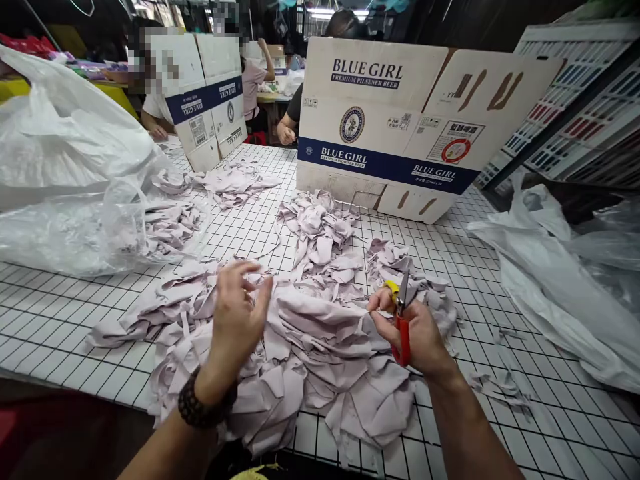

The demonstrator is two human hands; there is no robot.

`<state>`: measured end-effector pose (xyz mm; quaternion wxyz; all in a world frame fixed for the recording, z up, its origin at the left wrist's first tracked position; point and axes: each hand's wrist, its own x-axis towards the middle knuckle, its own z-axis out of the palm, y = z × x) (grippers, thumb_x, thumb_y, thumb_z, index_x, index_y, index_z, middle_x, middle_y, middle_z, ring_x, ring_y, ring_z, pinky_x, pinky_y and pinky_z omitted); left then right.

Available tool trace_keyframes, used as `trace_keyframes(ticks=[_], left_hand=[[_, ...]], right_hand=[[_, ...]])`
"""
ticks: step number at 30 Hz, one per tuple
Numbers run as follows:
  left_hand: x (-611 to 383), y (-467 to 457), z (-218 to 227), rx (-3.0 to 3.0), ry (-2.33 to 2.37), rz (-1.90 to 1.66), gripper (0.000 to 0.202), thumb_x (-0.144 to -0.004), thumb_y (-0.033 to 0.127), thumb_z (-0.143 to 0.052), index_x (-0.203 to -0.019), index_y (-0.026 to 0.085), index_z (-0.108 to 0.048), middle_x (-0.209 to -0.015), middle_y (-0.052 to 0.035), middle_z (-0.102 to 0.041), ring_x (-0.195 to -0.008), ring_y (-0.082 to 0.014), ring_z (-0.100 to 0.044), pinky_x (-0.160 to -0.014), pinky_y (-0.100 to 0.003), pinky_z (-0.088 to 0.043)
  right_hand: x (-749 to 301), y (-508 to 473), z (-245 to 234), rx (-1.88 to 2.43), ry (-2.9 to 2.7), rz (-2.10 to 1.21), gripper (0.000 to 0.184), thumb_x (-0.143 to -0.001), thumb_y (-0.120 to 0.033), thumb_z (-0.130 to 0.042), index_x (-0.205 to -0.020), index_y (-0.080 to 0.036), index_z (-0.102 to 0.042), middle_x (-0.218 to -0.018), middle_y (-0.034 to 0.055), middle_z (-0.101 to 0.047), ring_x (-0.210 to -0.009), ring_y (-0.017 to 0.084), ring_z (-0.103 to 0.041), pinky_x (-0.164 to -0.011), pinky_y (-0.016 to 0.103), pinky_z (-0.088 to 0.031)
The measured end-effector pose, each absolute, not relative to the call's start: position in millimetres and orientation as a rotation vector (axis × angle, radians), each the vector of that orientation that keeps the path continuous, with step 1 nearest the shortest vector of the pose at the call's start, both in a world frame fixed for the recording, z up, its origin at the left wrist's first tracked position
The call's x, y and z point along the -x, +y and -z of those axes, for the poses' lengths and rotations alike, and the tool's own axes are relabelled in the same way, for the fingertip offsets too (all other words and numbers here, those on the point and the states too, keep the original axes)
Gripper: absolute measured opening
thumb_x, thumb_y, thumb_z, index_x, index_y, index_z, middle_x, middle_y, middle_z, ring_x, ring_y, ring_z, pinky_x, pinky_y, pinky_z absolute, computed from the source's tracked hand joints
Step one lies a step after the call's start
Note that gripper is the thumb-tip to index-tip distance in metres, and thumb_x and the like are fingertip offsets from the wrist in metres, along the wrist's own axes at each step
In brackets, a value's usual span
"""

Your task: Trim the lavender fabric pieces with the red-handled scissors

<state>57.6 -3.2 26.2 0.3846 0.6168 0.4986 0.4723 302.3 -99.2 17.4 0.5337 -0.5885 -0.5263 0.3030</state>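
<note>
I see cloth pieces (330, 323) lying on the table (235, 233) mid-frame, a carton (385, 120) behind at upper right, plastic bags (70, 140) at either edge.

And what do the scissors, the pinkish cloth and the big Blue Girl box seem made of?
Scissors: shiny metal blades; smooth red handle, probably plastic.
Cloth: soft matte fabric, judging by its loose folds; fibre unclear.
Box: likely printed cardboard, brown where its white surface looks torn.

Left hand (241, 303): was raised over cloth (325, 327), thumb spread
Right hand (420, 333): gripped scissors (402, 339)
Cloth: lay heaped on table (240, 233)
Boxes (373, 120): stood beyond
</note>
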Motion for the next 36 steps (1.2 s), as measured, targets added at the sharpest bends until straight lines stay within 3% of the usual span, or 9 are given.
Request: trace_keyframes(ticks=[3,5,9,12,19,24,27,31,36], left_hand=[[-88,-46,-19,-1.225,0.687,-0.616,0.037,-0.086,0.051,-0.057,-0.075,0.016,-0.064,-0.067,-0.0041,-0.061,-0.055,-0.0141,-0.057,-0.051,-0.026,-0.047],[-112,-70,-8,-0.799,0.489,-0.318,0.048,-0.084,0.061,-0.054,-0.081,0.014,-0.064,-0.067,-0.0036,-0.061,-0.045,-0.0108,-0.052,-0.042,-0.024,-0.043],[-142,-92,11,-0.436,0.525,-0.517,0.044,-0.069,0.053,-0.076,-0.076,0.016,-0.055,-0.058,0.0052,-0.053,-0.037,-0.0042,-0.041,-0.035,-0.017,-0.037],[-138,-82,11,-0.513,0.610,-0.602,0.046,-0.070,0.056,-0.073,-0.067,0.016,-0.052,-0.048,0.0065,-0.049,-0.032,-0.0046,-0.039,-0.031,-0.016,-0.034],[-122,-28,-4,-0.739,0.649,-0.095,0.050,-0.085,0.058,-0.054,-0.075,0.010,-0.065,-0.065,-0.0070,-0.069,-0.038,-0.0106,-0.056,-0.033,-0.020,-0.040],[-134,-26,-3,-0.865,0.639,-0.164,0.038,-0.078,0.047,-0.069,-0.074,0.010,-0.067,-0.039,0.0064,-0.046,-0.029,-0.0022,-0.030,-0.030,-0.014,-0.018],[-137,-31,-6,-0.728,0.624,-0.398,0.042,-0.079,0.050,-0.069,-0.099,0.013,-0.068,-0.064,0.0018,-0.063,-0.033,0.0009,-0.025,-0.031,-0.013,-0.015],[-135,-33,-15,-0.575,0.615,-0.566,0.037,-0.084,0.042,-0.066,-0.110,0.015,-0.064,-0.101,-0.0074,-0.069,-0.037,0.0013,-0.034,-0.031,-0.012,-0.023],[-129,-38,-15,-0.516,0.554,-0.525,0.028,-0.082,0.030,-0.071,-0.100,0.010,-0.067,-0.079,-0.0031,-0.066,-0.045,-0.0032,-0.046,-0.039,-0.015,-0.039]], right_hand=[[-288,-102,-21,1.326,-1.311,-0.569,0.017,-0.080,-0.018,-0.061,-0.079,-0.025,-0.046,-0.083,0.0005,-0.059,-0.095,0.021,-0.060,-0.086,0.038,-0.047],[-281,-105,-24,1.310,-1.335,-0.494,0.016,-0.083,-0.016,-0.060,-0.082,-0.025,-0.046,-0.086,0.0007,-0.059,-0.096,0.021,-0.060,-0.087,0.038,-0.047],[-278,-112,-26,1.391,-1.353,-0.401,0.016,-0.084,-0.016,-0.062,-0.086,-0.025,-0.049,-0.087,0.0000,-0.057,-0.081,0.017,-0.058,-0.075,0.031,-0.048],[-282,-117,-29,1.431,-1.440,-0.418,0.018,-0.083,-0.014,-0.064,-0.088,-0.025,-0.050,-0.089,0.0009,-0.058,-0.082,0.017,-0.058,-0.074,0.031,-0.048],[-277,-125,-51,1.278,-2.062,-0.088,0.017,-0.085,-0.006,-0.052,-0.093,-0.021,-0.052,-0.081,0.0044,-0.062,-0.080,0.020,-0.060,-0.074,0.035,-0.049],[-270,-135,-50,1.329,-2.200,0.116,0.023,-0.088,-0.002,-0.039,-0.091,-0.017,-0.056,-0.077,0.0070,-0.064,-0.077,0.021,-0.061,-0.070,0.036,-0.048],[-271,-146,-44,1.410,-2.147,0.242,0.024,-0.087,0.000,-0.040,-0.092,-0.016,-0.057,-0.074,0.0075,-0.065,-0.078,0.023,-0.064,-0.073,0.039,-0.050],[-274,-163,-39,1.517,-1.975,-0.116,0.016,-0.084,-0.011,-0.052,-0.098,-0.018,-0.058,-0.082,0.0082,-0.068,-0.083,0.024,-0.067,-0.074,0.036,-0.055],[-281,-148,-23,1.698,-1.267,-0.629,0.022,-0.083,-0.035,-0.066,-0.099,-0.022,-0.060,-0.102,0.0108,-0.070,-0.088,0.023,-0.067,-0.074,0.034,-0.057]])
